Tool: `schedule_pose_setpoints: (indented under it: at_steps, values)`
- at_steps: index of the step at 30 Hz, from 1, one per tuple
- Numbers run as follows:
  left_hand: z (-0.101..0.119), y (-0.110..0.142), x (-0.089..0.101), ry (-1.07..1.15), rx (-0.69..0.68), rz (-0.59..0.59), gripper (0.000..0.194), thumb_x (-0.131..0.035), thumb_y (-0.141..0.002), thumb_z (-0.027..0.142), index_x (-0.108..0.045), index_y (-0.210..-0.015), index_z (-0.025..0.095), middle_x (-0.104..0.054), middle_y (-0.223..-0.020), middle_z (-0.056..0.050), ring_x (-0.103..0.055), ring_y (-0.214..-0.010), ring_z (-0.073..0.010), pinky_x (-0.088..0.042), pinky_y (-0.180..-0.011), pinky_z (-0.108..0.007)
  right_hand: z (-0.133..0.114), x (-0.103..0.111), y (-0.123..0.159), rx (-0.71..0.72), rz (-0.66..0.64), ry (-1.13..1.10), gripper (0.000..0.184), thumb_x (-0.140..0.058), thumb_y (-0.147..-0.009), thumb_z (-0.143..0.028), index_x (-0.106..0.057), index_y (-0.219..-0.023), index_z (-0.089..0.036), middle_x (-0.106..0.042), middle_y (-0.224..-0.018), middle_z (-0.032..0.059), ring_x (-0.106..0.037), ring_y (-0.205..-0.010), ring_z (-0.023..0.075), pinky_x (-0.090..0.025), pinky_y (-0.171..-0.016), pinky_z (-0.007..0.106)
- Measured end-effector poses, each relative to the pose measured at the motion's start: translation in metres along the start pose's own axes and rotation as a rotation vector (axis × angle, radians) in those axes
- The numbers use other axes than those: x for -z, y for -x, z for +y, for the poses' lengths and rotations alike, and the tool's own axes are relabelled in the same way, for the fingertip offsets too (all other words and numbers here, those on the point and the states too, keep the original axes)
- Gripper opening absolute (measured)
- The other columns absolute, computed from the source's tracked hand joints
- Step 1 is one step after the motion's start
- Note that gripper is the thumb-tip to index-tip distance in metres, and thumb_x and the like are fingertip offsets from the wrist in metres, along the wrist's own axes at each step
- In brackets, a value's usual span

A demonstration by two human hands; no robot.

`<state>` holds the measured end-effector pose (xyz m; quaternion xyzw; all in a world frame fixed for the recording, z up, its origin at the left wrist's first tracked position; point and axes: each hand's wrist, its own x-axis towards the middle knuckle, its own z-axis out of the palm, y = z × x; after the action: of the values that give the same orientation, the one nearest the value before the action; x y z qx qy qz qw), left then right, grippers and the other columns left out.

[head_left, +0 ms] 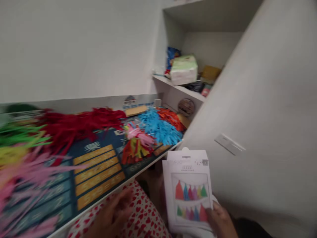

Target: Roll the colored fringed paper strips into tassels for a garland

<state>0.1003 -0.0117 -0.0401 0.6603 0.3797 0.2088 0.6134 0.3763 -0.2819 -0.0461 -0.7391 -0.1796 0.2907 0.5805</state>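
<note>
My right hand (pixel 220 216) grips the lower right side of a white cardboard box (pixel 189 165). Printed on the box front are two rows of coloured tassels on strings, and its top has a hang tab. Over the heart-patterned cloth on my lap, my left hand (pixel 112 213) is blurred, with fingers loosely apart and nothing visible in them. Nearest to it is the table edge. On the table lie a dark red tassel bunch (pixel 81 124), a blue tassel bunch (pixel 159 127) and a multicoloured bundle (pixel 138 140).
The table (pixel 99 178) bears a multiplication-chart cover. Pink strips (pixel 37 168), green strips (pixel 22 134) and an orange bunch (pixel 170 117) lie on it. A white shelf (pixel 179 88) holding a tissue pack (pixel 184 69) stands behind. A white panel with a handle (pixel 229 144) rises at right.
</note>
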Motion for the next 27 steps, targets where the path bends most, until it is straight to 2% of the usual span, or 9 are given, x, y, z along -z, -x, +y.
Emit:
schedule_pose_setpoints:
  at_steps: [3, 5, 9, 12, 14, 16, 21, 24, 27]
  values:
    - [0.052, 0.002, 0.007, 0.157, -0.201, 0.077, 0.068, -0.073, -0.068, 0.046, -0.055, -0.129, 0.024, -0.064, -0.126, -0.009, -0.058, -0.115, -0.0318, -0.045, -0.100, -0.042, -0.012, -0.076, -0.012, 0.024, -0.269, -0.027, 0.034, -0.070, -0.067, -0.051, -0.076, -0.084, -0.021, -0.074, -0.081, 0.0084, -0.069, -0.079, 0.0314, -0.055, -0.075, 0.040]
    - [0.074, 0.004, 0.023, 0.200, -0.208, 0.171, 0.050, -0.066, -0.076, 0.046, -0.063, -0.118, 0.018, -0.070, -0.113, -0.010, -0.065, -0.102, -0.0291, -0.052, -0.087, -0.037, -0.024, -0.124, -0.018, 0.072, -0.412, 0.028, 0.035, -0.072, -0.066, -0.054, -0.077, -0.079, -0.021, -0.074, -0.080, 0.0080, -0.068, -0.080, 0.0304, -0.054, -0.075, 0.037]
    - [0.087, 0.011, 0.058, 0.041, -0.268, 0.288, 0.031, -0.060, -0.083, 0.042, -0.072, -0.094, 0.016, -0.074, -0.093, -0.008, -0.067, -0.090, -0.0261, -0.052, -0.079, -0.034, -0.062, -0.196, -0.029, 0.201, -0.613, 0.006, 0.048, -0.064, -0.076, -0.057, -0.073, -0.102, -0.018, -0.073, -0.095, 0.0099, -0.068, -0.088, 0.0281, -0.053, -0.081, 0.036]
    - [0.090, 0.014, 0.081, -0.250, -0.440, 0.468, 0.022, -0.064, -0.080, 0.035, -0.072, -0.090, 0.018, -0.072, -0.096, -0.009, -0.065, -0.093, -0.0253, -0.049, -0.085, -0.035, -0.088, -0.231, -0.038, 0.354, -0.637, 0.136, 0.047, -0.052, -0.088, -0.053, -0.070, -0.108, -0.016, -0.073, -0.099, 0.0116, -0.067, -0.092, 0.0278, -0.053, -0.082, 0.036]
    - [0.095, 0.016, 0.095, -0.450, -0.546, 0.566, 0.017, -0.066, -0.078, 0.032, -0.071, -0.086, 0.018, -0.070, -0.096, -0.009, -0.062, -0.093, -0.0243, -0.047, -0.085, -0.035, -0.098, -0.247, -0.042, 0.497, -0.624, 0.290, 0.046, -0.046, -0.091, -0.051, -0.070, -0.107, -0.015, -0.073, -0.097, 0.0117, -0.066, -0.094, 0.0281, -0.052, -0.083, 0.035]
    - [0.102, 0.020, 0.109, -0.560, -0.505, 0.516, 0.014, -0.066, -0.078, 0.031, -0.068, -0.079, 0.018, -0.069, -0.087, -0.006, -0.062, -0.083, -0.0210, -0.046, -0.077, -0.030, -0.103, -0.257, -0.043, 0.610, -0.601, 0.440, 0.044, -0.041, -0.093, -0.046, -0.069, -0.107, -0.016, -0.073, -0.097, 0.0119, -0.067, -0.095, 0.0281, -0.051, -0.084, 0.035]
    - [0.122, 0.025, 0.136, -0.652, -0.112, 0.006, 0.016, -0.067, -0.076, 0.029, -0.064, -0.067, 0.016, -0.061, -0.064, 0.003, -0.056, -0.062, -0.0139, -0.036, -0.056, -0.020, -0.103, -0.262, -0.036, 0.781, -0.651, 0.690, 0.039, -0.036, -0.094, -0.036, -0.066, -0.110, -0.019, -0.073, -0.103, 0.0118, -0.068, -0.095, 0.0272, -0.052, -0.080, 0.034]
    - [0.131, 0.019, 0.141, -0.759, -0.123, 0.062, 0.008, -0.066, -0.076, 0.024, -0.068, -0.074, 0.016, -0.065, -0.078, 0.000, -0.058, -0.074, -0.0163, -0.037, -0.065, -0.022, -0.105, -0.263, -0.030, 0.792, -0.664, 0.747, 0.035, -0.038, -0.094, -0.033, -0.066, -0.112, -0.023, -0.073, -0.103, 0.0097, -0.070, -0.087, 0.0248, -0.052, -0.073, 0.030]
    - [0.131, 0.013, 0.140, -0.798, -0.057, 0.065, 0.011, -0.067, -0.075, 0.026, -0.069, -0.082, 0.017, -0.065, -0.076, 0.000, -0.057, -0.068, -0.0155, -0.035, -0.062, -0.023, -0.107, -0.266, -0.026, 0.781, -0.681, 0.761, 0.030, -0.042, -0.094, -0.033, -0.069, -0.108, -0.028, -0.074, -0.100, 0.0059, -0.070, -0.086, 0.0229, -0.051, -0.070, 0.027]
